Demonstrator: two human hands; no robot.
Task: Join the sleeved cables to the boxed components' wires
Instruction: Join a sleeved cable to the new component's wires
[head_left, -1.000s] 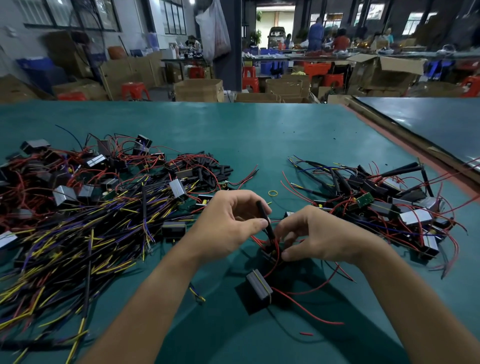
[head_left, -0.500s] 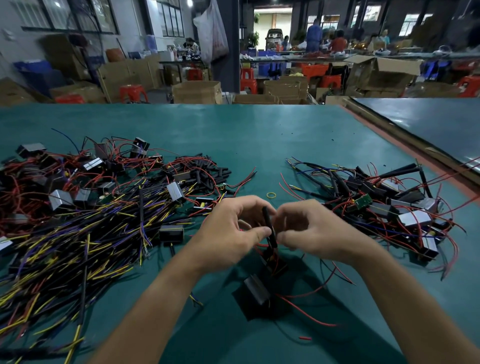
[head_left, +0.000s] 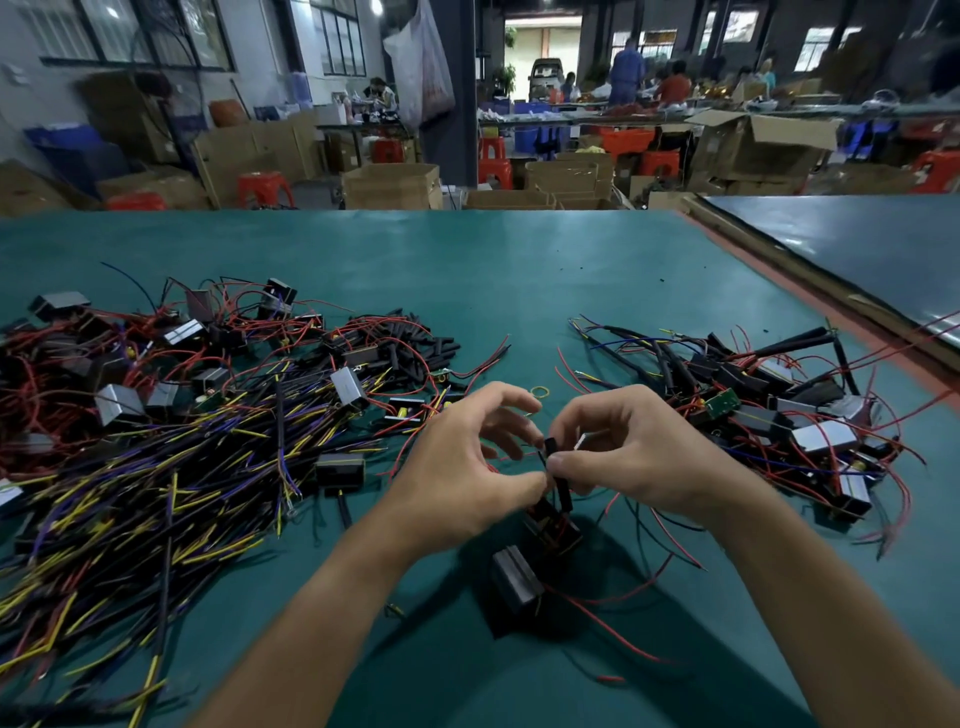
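We pinched the sleeved cable (head_left: 560, 480) between the curled fingertips of our left hand (head_left: 467, 467) and right hand (head_left: 636, 457), above the green table's (head_left: 519, 270) near middle; a boxed component (head_left: 517, 577) lay just nearer.

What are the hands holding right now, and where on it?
The left hand and right hand both pinch the black sleeved cable just below its top end.

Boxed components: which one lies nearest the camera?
The black boxed component lying alone on the green mat between the forearms, its red wires trailing right.
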